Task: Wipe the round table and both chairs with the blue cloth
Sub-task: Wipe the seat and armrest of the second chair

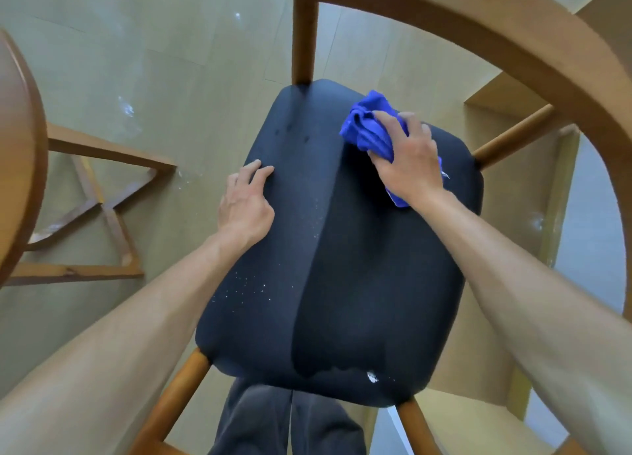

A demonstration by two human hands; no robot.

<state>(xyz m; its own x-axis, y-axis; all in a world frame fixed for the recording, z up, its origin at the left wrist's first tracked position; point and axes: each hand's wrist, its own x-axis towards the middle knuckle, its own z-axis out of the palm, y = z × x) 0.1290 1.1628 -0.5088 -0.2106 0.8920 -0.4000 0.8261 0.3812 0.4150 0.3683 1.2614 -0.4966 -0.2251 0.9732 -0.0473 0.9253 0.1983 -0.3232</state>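
A wooden chair with a dark navy seat (342, 266) fills the middle of the view, its curved wooden backrest (513, 33) arching over the far side. My right hand (408, 157) grips the bunched blue cloth (367, 126) and presses it onto the seat's far right part. My left hand (246, 201) rests on the seat's left edge, fingers loosely bent on the fabric. White specks lie on the seat's near left, and a white crumb (372, 376) sits at its front edge. The round table's brown edge (20, 153) shows at the far left.
The table's wooden cross base (99, 201) stands on the pale floor at left. A light wooden step or cabinet (492, 222) lies behind the chair at right. My dark trousers (287, 420) are just below the seat's front edge. White specks dot the floor.
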